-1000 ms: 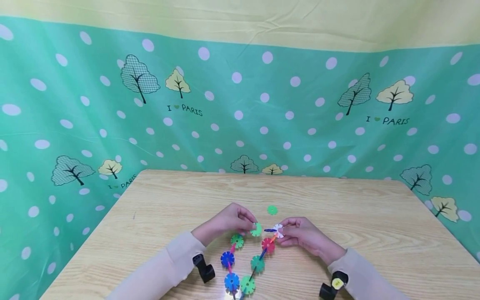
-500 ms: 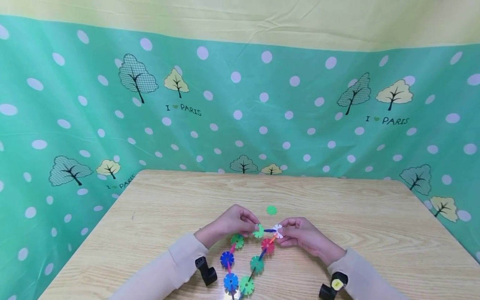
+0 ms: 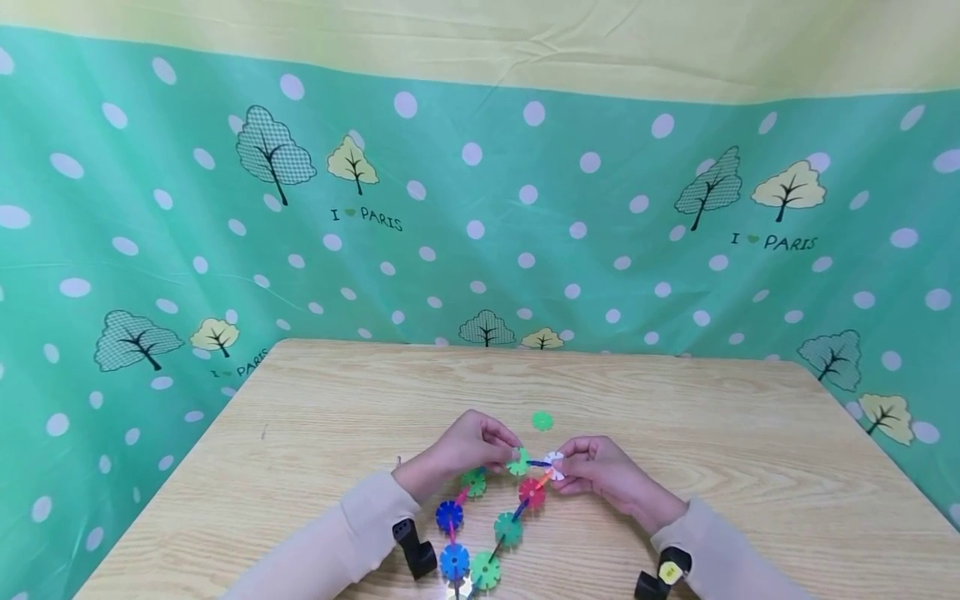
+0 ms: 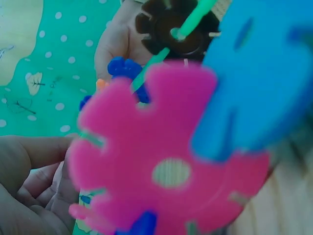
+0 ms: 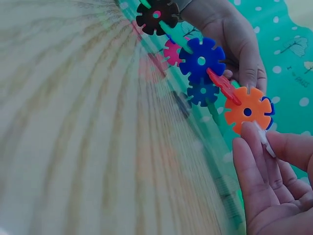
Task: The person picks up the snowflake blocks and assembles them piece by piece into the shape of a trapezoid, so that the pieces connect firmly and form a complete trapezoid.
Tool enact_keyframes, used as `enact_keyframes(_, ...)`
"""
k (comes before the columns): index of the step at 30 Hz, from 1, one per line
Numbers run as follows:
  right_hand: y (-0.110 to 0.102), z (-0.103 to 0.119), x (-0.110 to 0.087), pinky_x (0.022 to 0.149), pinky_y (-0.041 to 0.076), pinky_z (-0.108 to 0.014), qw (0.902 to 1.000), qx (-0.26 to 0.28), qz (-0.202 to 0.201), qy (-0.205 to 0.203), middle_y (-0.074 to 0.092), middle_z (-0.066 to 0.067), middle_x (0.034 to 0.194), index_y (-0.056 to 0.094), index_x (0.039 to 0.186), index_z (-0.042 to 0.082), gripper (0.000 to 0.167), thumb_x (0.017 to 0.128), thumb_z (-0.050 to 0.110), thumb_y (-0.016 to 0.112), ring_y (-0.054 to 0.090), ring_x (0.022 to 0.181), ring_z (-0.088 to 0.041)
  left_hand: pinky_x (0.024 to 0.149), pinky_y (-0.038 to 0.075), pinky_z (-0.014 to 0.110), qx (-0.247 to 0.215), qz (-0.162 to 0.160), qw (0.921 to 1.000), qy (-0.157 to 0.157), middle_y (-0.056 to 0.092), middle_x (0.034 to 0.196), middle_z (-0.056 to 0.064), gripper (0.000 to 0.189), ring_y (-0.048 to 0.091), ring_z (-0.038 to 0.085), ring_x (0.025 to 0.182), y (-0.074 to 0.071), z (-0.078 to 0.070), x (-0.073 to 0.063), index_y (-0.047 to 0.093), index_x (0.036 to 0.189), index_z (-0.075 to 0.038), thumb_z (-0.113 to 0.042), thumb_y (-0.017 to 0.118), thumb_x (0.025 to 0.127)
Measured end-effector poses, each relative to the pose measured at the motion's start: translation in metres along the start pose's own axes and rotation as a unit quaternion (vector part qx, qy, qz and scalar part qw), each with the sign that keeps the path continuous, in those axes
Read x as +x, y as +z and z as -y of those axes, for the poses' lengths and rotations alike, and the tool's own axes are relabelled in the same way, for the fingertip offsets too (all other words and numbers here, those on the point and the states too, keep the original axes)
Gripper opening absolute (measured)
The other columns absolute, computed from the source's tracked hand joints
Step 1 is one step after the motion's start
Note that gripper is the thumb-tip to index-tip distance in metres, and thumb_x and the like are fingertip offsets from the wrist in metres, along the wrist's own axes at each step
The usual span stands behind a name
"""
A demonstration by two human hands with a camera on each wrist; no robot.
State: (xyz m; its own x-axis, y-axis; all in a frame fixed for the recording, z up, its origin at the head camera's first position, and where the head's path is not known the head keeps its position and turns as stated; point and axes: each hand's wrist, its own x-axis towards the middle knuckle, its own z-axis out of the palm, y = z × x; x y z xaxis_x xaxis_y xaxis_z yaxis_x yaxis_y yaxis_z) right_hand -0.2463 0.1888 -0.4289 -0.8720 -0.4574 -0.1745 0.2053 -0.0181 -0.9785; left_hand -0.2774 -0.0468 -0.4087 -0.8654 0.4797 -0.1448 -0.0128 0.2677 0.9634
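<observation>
In the head view my left hand (image 3: 472, 442) pinches a green notched snowflake disc (image 3: 518, 462) by its left edge. My right hand (image 3: 609, 472) pinches a white snowflake disc (image 3: 555, 466), seen edge-on as a pale sliver in the right wrist view. Between them a dark blue disc (image 3: 537, 463) stands edge-on, meeting the white one and touching the green one; how deep the notches sit cannot be told. From the white disc a chain runs through an orange disc (image 5: 248, 111) to a red disc (image 3: 532, 492) and more discs toward me.
A second strand holds a green disc (image 3: 474, 481) and blue discs (image 3: 449, 515) below my left hand. One loose green disc (image 3: 542, 420) lies beyond the hands on the wooden table (image 3: 675, 400). A dotted curtain (image 3: 480, 275) hangs behind.
My left hand has moved slightly right, bringing its green disc against the dark blue disc. My right hand stays nearly still; the hanging strands have shifted slightly left.
</observation>
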Motion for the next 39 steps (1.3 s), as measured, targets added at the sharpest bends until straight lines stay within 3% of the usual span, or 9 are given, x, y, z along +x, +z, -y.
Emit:
enact_keyframes(9, 0.001, -0.002, 0.000, 0.071, 0.058, -0.030, 0.9999, -0.011, 0.007, -0.004, 0.068, -0.005, 0.079, 0.058, 0.092, -0.001, 0.006, 0.087, 0.002, 0.061, 0.068, 0.071, -0.014, 0.056, 0.055, 0.026, -0.023, -0.031, 0.9992, -0.006, 0.067, 0.070, 0.007, 0.007, 0.058, 0.010, 0.054, 0.008, -0.004, -0.007, 0.070, 0.085, 0.003, 0.003, 0.070, 0.079)
enact_keyframes(15, 0.000, -0.003, -0.002, 0.073, 0.057, -0.030, 0.9999, -0.005, 0.008, 0.009, 0.068, -0.006, 0.082, 0.059, 0.096, -0.002, 0.009, 0.088, 0.003, 0.061, 0.068, 0.074, -0.015, 0.060, 0.057, 0.031, -0.014, -0.015, 0.9998, 0.003, 0.069, 0.074, 0.010, 0.009, 0.061, 0.012, 0.056, 0.006, -0.006, -0.008, 0.071, 0.088, 0.002, 0.000, 0.072, 0.079)
enact_keyframes(25, 0.005, 0.000, 0.001, 0.081, 0.056, -0.039, 0.9997, -0.024, -0.005, 0.005, 0.066, -0.003, 0.093, 0.059, 0.110, -0.010, 0.031, 0.092, 0.015, 0.060, 0.065, 0.086, -0.015, 0.064, 0.058, 0.033, 0.006, 0.027, 0.9993, 0.024, 0.071, 0.082, 0.013, 0.016, 0.067, 0.020, 0.066, 0.000, -0.005, -0.008, 0.070, 0.096, 0.004, -0.005, 0.071, 0.082)
enact_keyframes(32, 0.011, -0.001, 0.007, 0.077, 0.057, -0.034, 0.9990, -0.040, -0.009, 0.020, 0.067, 0.000, 0.091, 0.065, 0.103, -0.003, 0.022, 0.091, 0.016, 0.060, 0.063, 0.085, -0.011, 0.063, 0.058, 0.030, 0.025, 0.029, 0.9990, 0.022, 0.072, 0.080, 0.012, 0.013, 0.069, 0.025, 0.069, 0.003, -0.006, -0.002, 0.071, 0.093, 0.002, -0.001, 0.071, 0.080)
enact_keyframes(39, 0.010, -0.003, 0.010, 0.074, 0.056, -0.025, 0.9995, -0.011, 0.007, 0.031, 0.066, 0.000, 0.090, 0.066, 0.100, 0.001, 0.015, 0.092, 0.012, 0.058, 0.064, 0.083, -0.010, 0.063, 0.058, 0.031, 0.043, 0.030, 0.9985, 0.018, 0.072, 0.080, 0.010, 0.013, 0.069, 0.023, 0.070, 0.004, -0.007, 0.001, 0.071, 0.092, 0.001, -0.001, 0.072, 0.079)
